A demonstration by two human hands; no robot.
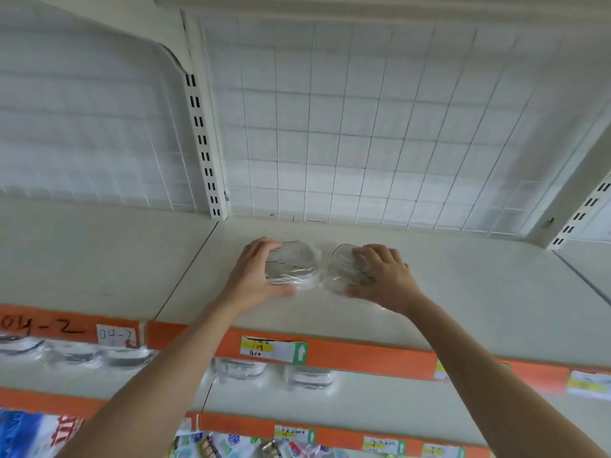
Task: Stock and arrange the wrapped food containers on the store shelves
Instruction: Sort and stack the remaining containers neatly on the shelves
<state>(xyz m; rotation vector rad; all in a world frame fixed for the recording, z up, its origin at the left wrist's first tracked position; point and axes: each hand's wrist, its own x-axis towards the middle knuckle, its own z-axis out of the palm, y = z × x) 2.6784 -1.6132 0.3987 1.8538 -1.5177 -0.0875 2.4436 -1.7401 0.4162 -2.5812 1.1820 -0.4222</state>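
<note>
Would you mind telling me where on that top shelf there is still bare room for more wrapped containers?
The top shelf is bare behind the two wrapped containers up to the wire grid back, and to the right of the right hand. The section left of the left hand is bare too. The shelf below is crowded at its left with wrapped containers.

Two bare forearms enter from the bottom edge of the frame, uncovered from the elbow region to the wrist, with no sleeve showing anywhere along them. The left hand (254, 276) and the right hand (385, 276) are ungloved. Neither wrist carries a watch, band or bracelet, and the fingers (370, 251) bear no rings. The nails that show are short and unpainted.
</note>
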